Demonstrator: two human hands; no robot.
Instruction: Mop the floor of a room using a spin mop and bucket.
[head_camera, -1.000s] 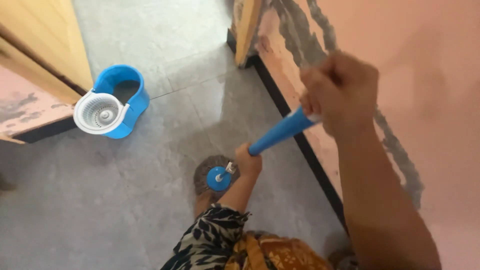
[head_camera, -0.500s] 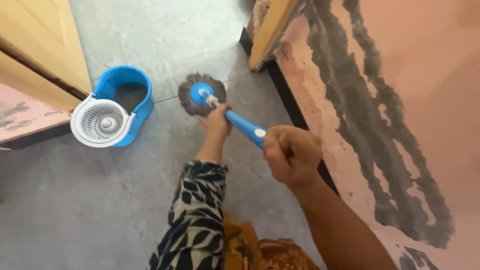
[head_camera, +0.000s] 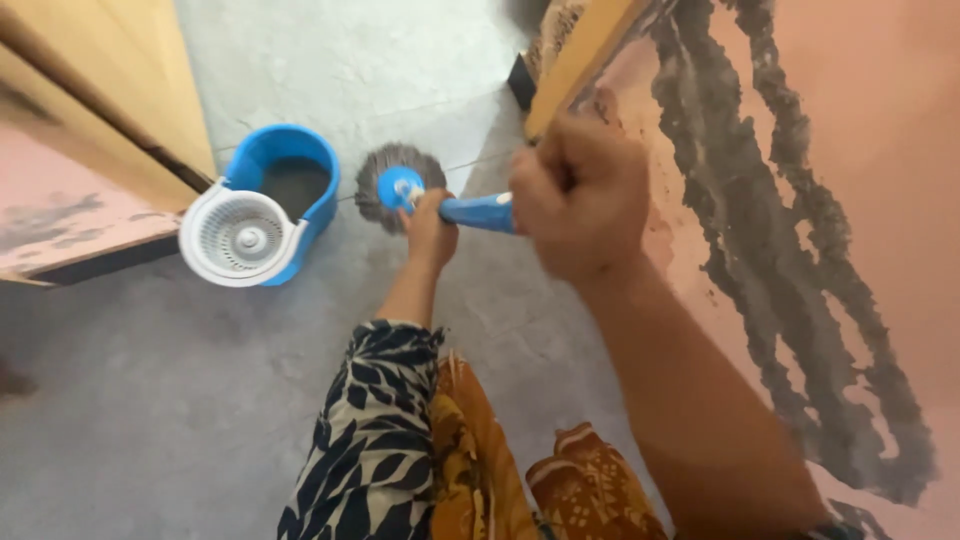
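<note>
I hold a spin mop with both hands. Its round grey mop head (head_camera: 395, 175) with a blue hub lies flat on the grey floor, just right of the bucket. My left hand (head_camera: 430, 228), in a black-and-white patterned sleeve, grips the blue mop handle (head_camera: 478, 211) low down near the head. My right hand (head_camera: 580, 195) is closed around the same handle higher up, close to the camera, and hides the handle's upper part.
A blue mop bucket (head_camera: 290, 185) with a white spinner basket (head_camera: 240, 238) stands on the floor at the left. A yellow wooden door (head_camera: 100, 110) is behind it. A pink wall (head_camera: 820, 200) with dark peeling patches runs along the right, with a black skirting.
The mop head went from near my feet out across the floor to beside the bucket. My right hand rose from low on the handle to higher and nearer the camera.
</note>
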